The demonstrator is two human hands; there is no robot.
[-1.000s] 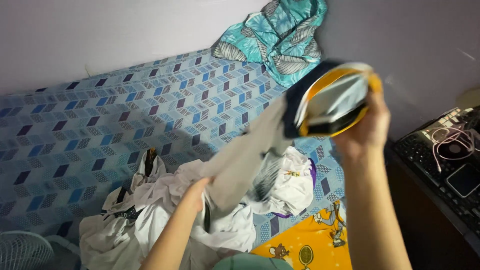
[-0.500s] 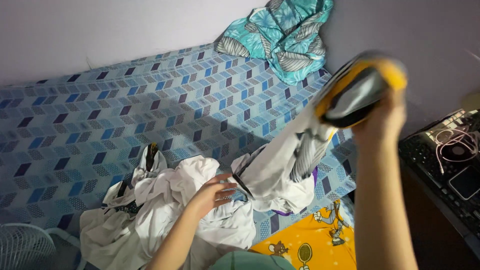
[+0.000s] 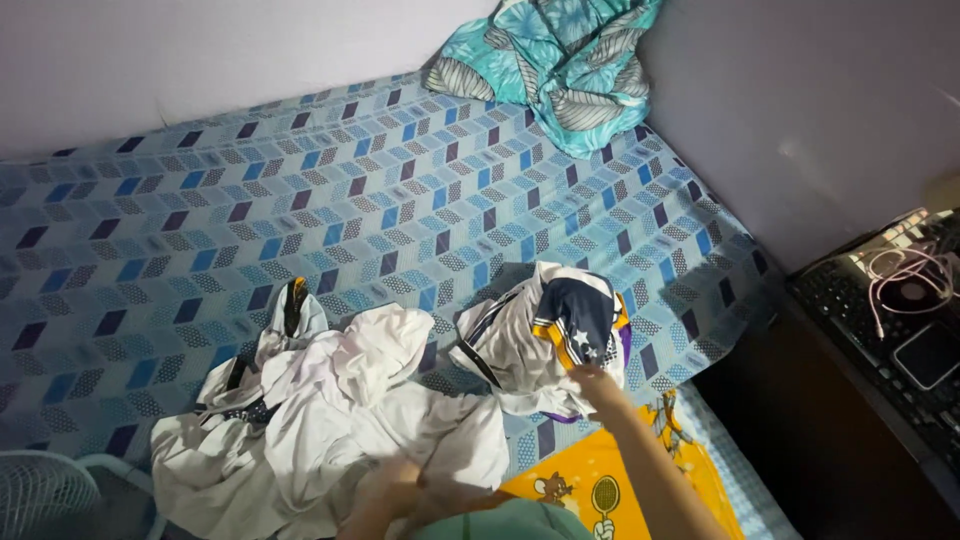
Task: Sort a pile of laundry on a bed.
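The jersey (image 3: 545, 340) is down on the bed (image 3: 200, 220) now, bunched in a heap, its long axis running from lower left up to the navy-and-yellow collar end at upper right. Right hand (image 3: 592, 382) pinches its near edge. Left hand (image 3: 392, 488) presses into the white pile (image 3: 330, 430) beside it; grip unclear. Half a second ago the right hand held the jersey high, dangling.

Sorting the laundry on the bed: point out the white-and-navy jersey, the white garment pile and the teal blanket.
white-and-navy jersey (image 3: 560, 330), head view, on its navy panel.
white garment pile (image 3: 350, 410), head view, on the crumpled middle.
teal blanket (image 3: 560, 70), head view, on its leaf-patterned folds.
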